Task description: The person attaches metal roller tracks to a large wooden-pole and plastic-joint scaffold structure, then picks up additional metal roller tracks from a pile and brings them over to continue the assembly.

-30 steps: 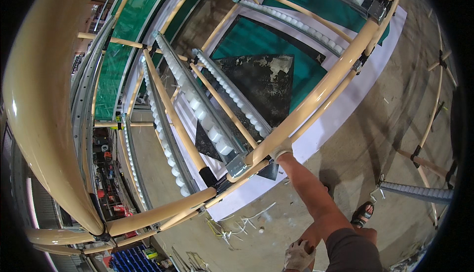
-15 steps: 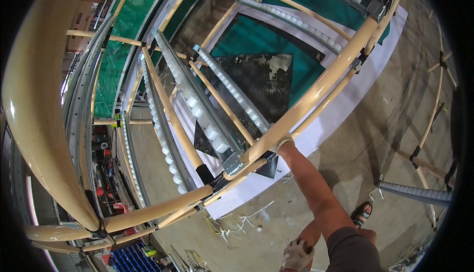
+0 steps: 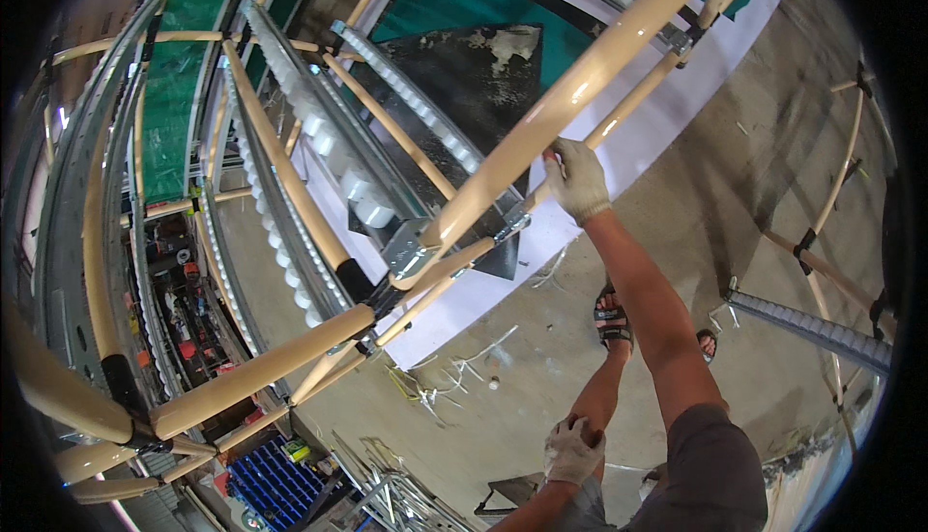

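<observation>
A grey concrete floor [image 3: 735, 194] lies far below. The gloved right hand [image 3: 576, 177] is wrapped around a tan pipe [image 3: 570, 97] overhead. The gloved left hand [image 3: 572, 450] rests curled on the person's knee.

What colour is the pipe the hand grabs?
The pipe is cream-beige, in the head view.

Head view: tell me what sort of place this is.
Likely a workshop or factory floor where pipe racks are put together. A gloved right hand grips a beige pipe of a frame fitted with roller tracks, above a concrete floor strewn with cut ties.
</observation>
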### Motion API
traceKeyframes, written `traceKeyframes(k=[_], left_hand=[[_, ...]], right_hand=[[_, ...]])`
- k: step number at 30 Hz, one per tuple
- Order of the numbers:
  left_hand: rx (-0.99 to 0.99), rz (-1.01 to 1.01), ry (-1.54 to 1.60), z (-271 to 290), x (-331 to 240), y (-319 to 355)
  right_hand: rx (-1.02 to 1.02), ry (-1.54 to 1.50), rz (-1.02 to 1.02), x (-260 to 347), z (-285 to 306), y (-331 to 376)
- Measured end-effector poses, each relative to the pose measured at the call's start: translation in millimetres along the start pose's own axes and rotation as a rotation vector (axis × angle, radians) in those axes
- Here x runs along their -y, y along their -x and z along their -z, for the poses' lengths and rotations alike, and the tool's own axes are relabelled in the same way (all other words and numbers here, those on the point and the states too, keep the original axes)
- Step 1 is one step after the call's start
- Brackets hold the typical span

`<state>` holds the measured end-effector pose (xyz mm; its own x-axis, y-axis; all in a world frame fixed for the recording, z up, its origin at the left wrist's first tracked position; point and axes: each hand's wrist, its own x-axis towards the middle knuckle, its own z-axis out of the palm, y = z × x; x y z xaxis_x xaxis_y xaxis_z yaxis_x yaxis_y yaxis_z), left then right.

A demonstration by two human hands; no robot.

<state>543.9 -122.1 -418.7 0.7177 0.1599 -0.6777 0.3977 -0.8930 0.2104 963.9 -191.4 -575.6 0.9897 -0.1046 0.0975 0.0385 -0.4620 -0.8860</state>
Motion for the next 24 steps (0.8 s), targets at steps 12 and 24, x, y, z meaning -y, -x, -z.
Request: traceKeyframes(k=[12,24], left_hand=[[0.326,0.131,0.174,7,5,-9],[-0.627,0.229,0.365,168,-43,-422]], right_hand=[[0.101,0.197,0.084,-25,41,76],[0.856,0.778,0.108,-2,-23,-21]])
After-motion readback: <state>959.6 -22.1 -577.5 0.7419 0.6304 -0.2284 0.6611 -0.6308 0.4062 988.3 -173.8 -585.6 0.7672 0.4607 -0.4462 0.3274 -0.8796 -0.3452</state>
